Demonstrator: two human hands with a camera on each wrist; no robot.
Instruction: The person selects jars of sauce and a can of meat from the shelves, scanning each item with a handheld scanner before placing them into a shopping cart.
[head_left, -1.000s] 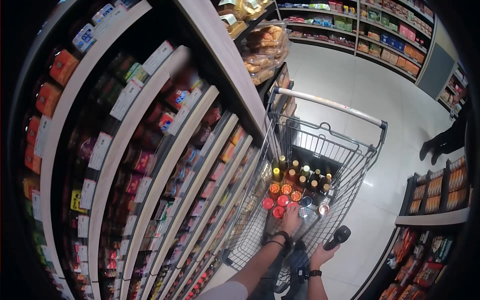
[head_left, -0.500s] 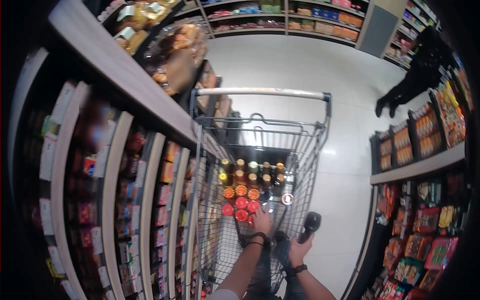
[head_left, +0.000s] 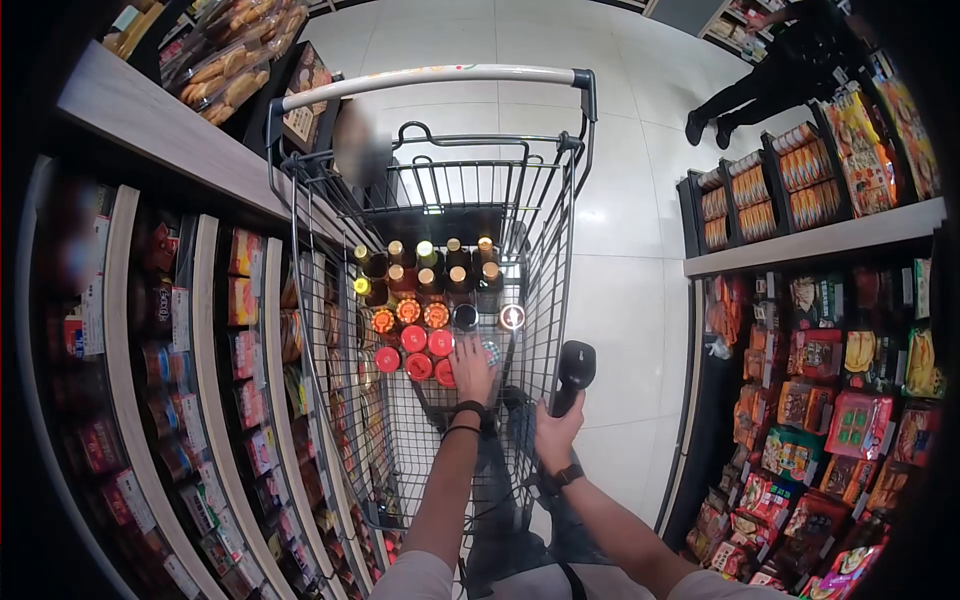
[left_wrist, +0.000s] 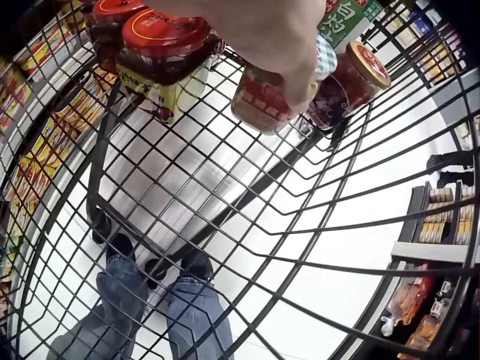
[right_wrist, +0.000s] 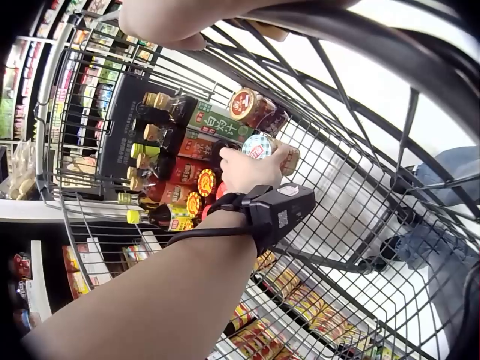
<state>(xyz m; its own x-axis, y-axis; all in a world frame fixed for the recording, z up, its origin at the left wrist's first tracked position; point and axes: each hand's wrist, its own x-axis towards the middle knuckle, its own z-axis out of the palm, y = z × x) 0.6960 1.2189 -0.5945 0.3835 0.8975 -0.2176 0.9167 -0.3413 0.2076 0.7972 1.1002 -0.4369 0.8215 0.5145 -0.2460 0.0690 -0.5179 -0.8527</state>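
In the head view my left hand [head_left: 472,370] is among bottles [head_left: 425,262] and red-lidded jars [head_left: 414,338] in the wire cart. Its fingers and thumb curl round a jar [left_wrist: 259,101] with a checkered lid [right_wrist: 259,145], clearest in both wrist views. Another jar [right_wrist: 255,109], lidded in red and gold, stands close by. My right hand [head_left: 558,435] is at the cart's near right side, gripping a black, round-headed device [head_left: 576,368]. Only part of that hand [right_wrist: 169,19] shows in the right wrist view.
The cart's white handle [head_left: 430,75] is at its far end. Shelves of packets [head_left: 790,400] line the right, and more shelves [head_left: 210,380] the left. Bagged bread [head_left: 235,60] is at upper left. A person in dark clothes [head_left: 790,70] stands at upper right, beyond pale floor [head_left: 620,300].
The head view has turned, so the cart appears further left and larger. My left hand has moved in among the jars beside the checkered lid. My right hand keeps hold of the black device.
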